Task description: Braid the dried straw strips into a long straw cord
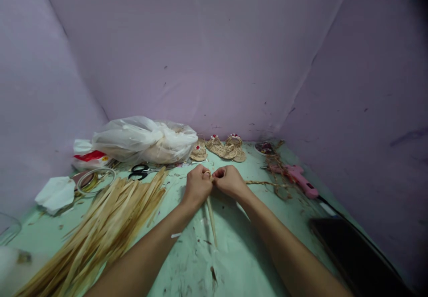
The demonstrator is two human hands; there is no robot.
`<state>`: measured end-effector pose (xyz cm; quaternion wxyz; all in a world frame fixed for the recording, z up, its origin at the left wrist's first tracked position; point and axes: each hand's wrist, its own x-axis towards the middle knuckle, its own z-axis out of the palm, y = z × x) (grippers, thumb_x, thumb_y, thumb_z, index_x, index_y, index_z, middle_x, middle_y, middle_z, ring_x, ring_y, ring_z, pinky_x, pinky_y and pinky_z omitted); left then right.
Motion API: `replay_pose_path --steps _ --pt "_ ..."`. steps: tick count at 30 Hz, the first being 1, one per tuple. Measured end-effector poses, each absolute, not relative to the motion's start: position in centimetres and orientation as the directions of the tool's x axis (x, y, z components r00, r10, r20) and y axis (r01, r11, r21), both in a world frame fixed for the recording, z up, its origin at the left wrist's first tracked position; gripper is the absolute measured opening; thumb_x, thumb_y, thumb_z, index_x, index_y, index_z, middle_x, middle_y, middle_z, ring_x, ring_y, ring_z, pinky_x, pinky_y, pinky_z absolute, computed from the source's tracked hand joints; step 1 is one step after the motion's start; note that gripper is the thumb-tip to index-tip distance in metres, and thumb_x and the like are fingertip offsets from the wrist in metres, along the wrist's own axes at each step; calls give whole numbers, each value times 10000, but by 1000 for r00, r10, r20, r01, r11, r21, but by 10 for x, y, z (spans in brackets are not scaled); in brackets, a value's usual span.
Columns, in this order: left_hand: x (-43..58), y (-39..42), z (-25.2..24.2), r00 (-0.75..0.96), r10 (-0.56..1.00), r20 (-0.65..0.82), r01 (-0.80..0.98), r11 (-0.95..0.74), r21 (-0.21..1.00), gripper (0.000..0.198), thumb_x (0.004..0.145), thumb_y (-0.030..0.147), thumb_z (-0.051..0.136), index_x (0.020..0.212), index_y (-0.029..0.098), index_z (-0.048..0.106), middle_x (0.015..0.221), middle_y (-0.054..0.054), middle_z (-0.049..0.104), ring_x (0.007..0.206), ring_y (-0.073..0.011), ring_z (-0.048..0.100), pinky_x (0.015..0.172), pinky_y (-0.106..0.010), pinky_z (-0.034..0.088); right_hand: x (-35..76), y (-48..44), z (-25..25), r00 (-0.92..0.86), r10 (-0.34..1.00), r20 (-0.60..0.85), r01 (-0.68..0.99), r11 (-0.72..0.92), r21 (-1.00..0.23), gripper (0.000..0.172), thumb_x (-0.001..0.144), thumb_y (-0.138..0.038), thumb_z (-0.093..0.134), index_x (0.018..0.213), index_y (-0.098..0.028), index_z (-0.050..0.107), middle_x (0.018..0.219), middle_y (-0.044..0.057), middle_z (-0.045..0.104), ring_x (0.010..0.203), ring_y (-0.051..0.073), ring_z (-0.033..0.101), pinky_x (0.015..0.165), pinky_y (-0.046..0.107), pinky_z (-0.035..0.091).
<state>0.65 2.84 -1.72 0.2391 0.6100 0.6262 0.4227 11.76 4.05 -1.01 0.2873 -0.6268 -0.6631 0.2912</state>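
Both hands meet over the middle of the green table, fingers pinched close together. My left hand (199,183) is closed on a strip of dried plant fibre (211,221), whose loose tail hangs down toward me. Beside it, my right hand (228,180) pinches the same work, and a twisted fibre cord (262,182) runs out from it to the right. A small loop of cord shows between the fingertips; the rest of it is hidden by the fingers. Just beyond the hands lie small woven slippers (222,150) with red and white beads.
Left lies a bundle of flat dried strips (110,225), with black-handled scissors (139,171) and a tape roll (88,181) behind. A white plastic bag (143,138) rests against the back wall. Right are a pink glue gun (302,181), tangled cord (281,190) and a dark flat object (354,254).
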Motion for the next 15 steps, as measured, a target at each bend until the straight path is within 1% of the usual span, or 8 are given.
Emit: replay_pose_path --steps 3,5,6,9,10,11,13,15 --pt "2 31 -15 -51 985 166 585 -105 804 138 686 144 413 620 159 533 569 5 544 566 -106 488 535 -205 342 118 38 -8 -42 999 33 704 53 -709 144 579 -251 554 542 -144 644 450 7 522 433 82 399 405 199 235" --pt "-6 33 -13 25 989 144 642 -126 756 153 681 141 413 626 155 555 588 -7 569 583 -112 504 542 -207 347 121 37 -7 -59 998 35 700 66 -711 153 573 -275 554 534 -147 629 438 0 503 426 80 395 400 198 230" --pt "-10 34 -12 69 985 158 695 -161 701 162 685 151 416 634 156 569 610 -17 584 603 -119 516 553 -211 348 122 38 -7 -62 997 48 694 78 -716 153 570 -278 552 536 -147 622 440 -3 503 426 79 397 399 196 230" --pt "-18 31 -7 232 944 234 838 -316 445 196 714 202 415 664 168 602 657 -42 611 651 -151 541 578 -237 345 127 39 -7 -49 992 119 663 121 -739 137 566 -263 528 531 -142 582 457 -8 505 436 79 406 402 191 239" --pt "-19 30 -6 275 930 242 854 -352 383 211 725 216 408 672 172 607 657 -48 613 652 -159 546 579 -244 345 128 39 -7 -46 989 144 647 139 -750 128 567 -256 517 528 -142 562 460 -11 501 441 79 406 404 189 243" --pt "-19 29 -5 297 923 244 858 -370 356 222 733 222 400 682 174 612 659 -51 616 652 -163 551 580 -248 348 129 40 -8 -52 984 169 627 164 -761 117 569 -248 505 527 -144 540 463 -15 494 446 79 404 407 187 246" --pt "-17 27 -4 275 929 246 843 -356 402 234 737 211 391 705 174 620 685 -55 628 665 -163 559 594 -249 363 130 39 -9 -94 974 206 578 223 -785 88 575 -228 482 534 -152 500 470 -24 480 453 77 397 411 184 250" --pt "-14 28 -5 201 945 259 806 -310 505 237 726 190 402 784 167 631 739 -57 644 701 -160 569 624 -246 384 130 38 -11 -153 965 215 525 263 -809 59 579 -208 465 547 -159 474 474 -35 463 453 74 386 413 182 252"
